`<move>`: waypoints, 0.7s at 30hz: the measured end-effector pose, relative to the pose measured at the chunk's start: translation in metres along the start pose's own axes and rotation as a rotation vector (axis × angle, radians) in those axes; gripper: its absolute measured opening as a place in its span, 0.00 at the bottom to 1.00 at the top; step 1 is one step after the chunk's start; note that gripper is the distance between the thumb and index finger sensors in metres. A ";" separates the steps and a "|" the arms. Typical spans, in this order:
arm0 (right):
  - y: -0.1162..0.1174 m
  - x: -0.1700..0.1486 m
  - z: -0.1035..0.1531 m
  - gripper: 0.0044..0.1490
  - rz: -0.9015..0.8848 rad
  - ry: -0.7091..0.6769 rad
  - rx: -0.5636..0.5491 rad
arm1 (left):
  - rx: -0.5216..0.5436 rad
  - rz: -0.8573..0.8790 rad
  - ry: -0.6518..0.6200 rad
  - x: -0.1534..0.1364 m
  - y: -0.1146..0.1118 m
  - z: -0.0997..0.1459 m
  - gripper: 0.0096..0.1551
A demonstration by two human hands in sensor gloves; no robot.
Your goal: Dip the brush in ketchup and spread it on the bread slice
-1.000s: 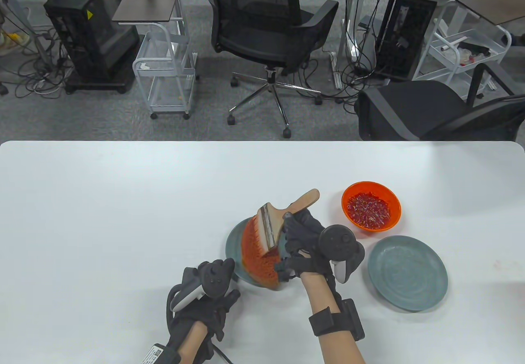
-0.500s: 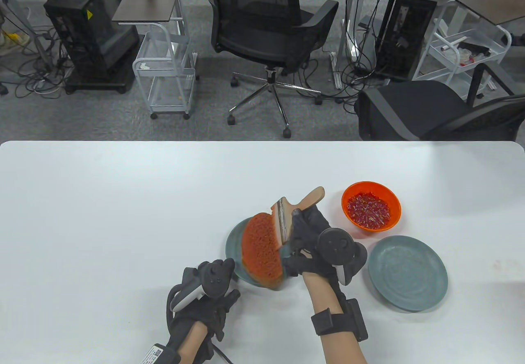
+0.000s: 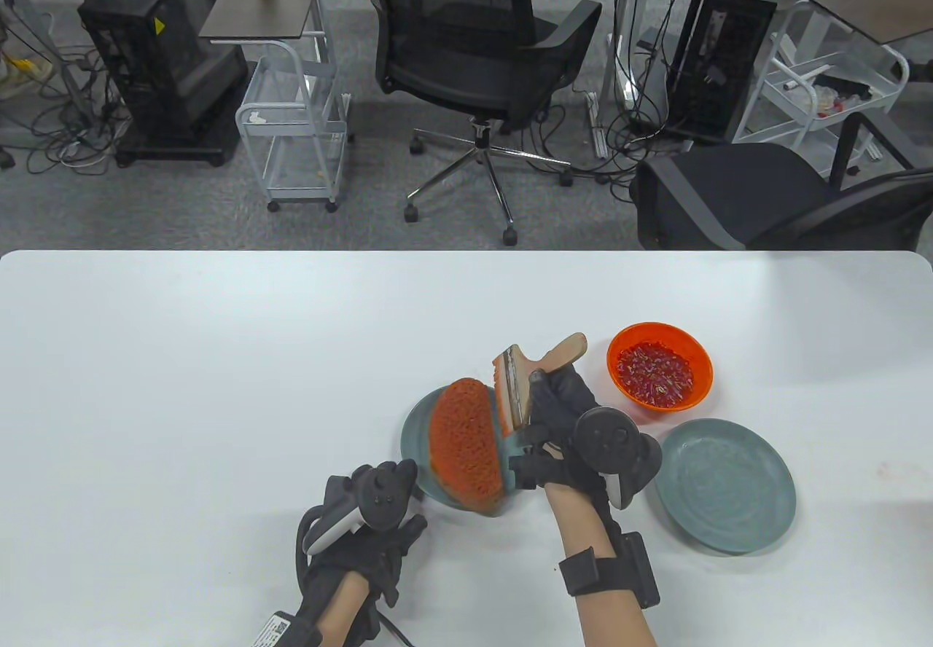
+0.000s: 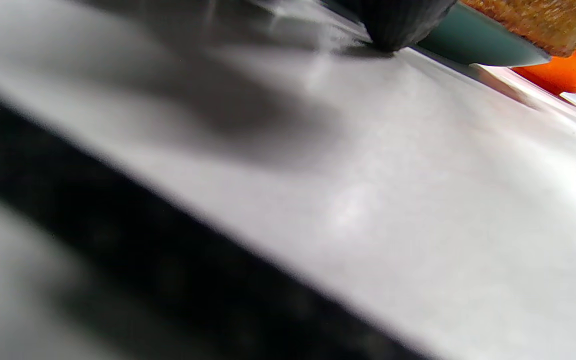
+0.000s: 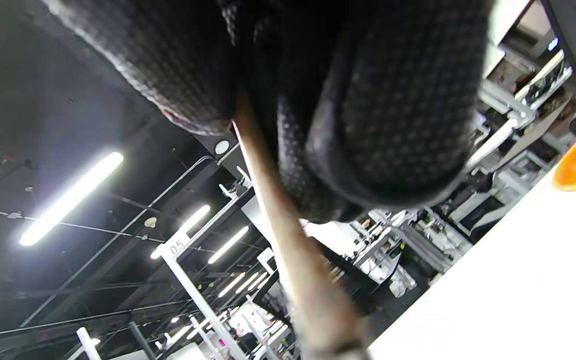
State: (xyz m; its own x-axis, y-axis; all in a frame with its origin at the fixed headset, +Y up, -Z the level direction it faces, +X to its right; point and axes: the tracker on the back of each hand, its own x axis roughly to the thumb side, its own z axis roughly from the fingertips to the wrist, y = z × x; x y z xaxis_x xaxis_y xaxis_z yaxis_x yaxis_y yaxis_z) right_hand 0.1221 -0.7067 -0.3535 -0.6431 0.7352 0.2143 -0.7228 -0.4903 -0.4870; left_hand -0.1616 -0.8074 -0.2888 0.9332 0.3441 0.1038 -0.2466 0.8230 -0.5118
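Note:
A bread slice (image 3: 466, 446) coated orange-red lies on a teal plate (image 3: 414, 437). My right hand (image 3: 543, 403) grips a flat wooden brush (image 3: 514, 385), its handle (image 3: 565, 350) pointing up-right; the bristles sit at the bread's right edge. In the right wrist view my gloved fingers (image 5: 393, 115) wrap the brush handle (image 5: 290, 240). An orange bowl (image 3: 660, 374) of red ketchup stand-in sits just right of the brush. My left hand (image 3: 375, 523) rests at the plate's near-left rim; in the left wrist view a fingertip (image 4: 398, 25) touches the plate (image 4: 473, 42) under the bread (image 4: 533, 17).
A second, bare teal plate (image 3: 723, 485) lies right of my right hand, below the orange bowl (image 4: 575, 72). The white table's (image 3: 182, 399) near edge runs just below my hands. Office chairs and carts stand beyond its far edge.
My right hand has drawn the brush rightwards across the bread to its right edge, turning the brush more on edge. The left hand has stayed put.

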 end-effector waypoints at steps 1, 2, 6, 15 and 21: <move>0.006 -0.001 0.001 0.30 -0.074 0.047 0.046 | 0.000 0.003 0.001 0.000 0.000 0.000 0.43; 0.010 -0.001 0.003 0.31 -0.120 0.076 0.074 | -0.001 0.005 0.002 0.000 0.000 0.000 0.43; 0.034 -0.001 0.010 0.30 -0.248 0.165 0.220 | 0.001 0.006 0.002 0.000 0.000 0.000 0.43; 0.002 -0.011 -0.001 0.30 -0.019 0.081 0.014 | 0.001 0.004 0.002 0.000 0.000 0.000 0.43; 0.021 -0.003 0.005 0.31 -0.202 0.113 0.130 | 0.000 0.004 0.002 0.000 0.000 0.000 0.43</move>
State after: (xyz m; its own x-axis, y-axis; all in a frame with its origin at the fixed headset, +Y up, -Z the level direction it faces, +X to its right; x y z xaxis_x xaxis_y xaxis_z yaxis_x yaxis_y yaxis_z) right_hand 0.1076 -0.7214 -0.3601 -0.4554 0.8684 0.1961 -0.8648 -0.3792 -0.3291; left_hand -0.1620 -0.8077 -0.2887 0.9327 0.3465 0.1001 -0.2504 0.8217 -0.5120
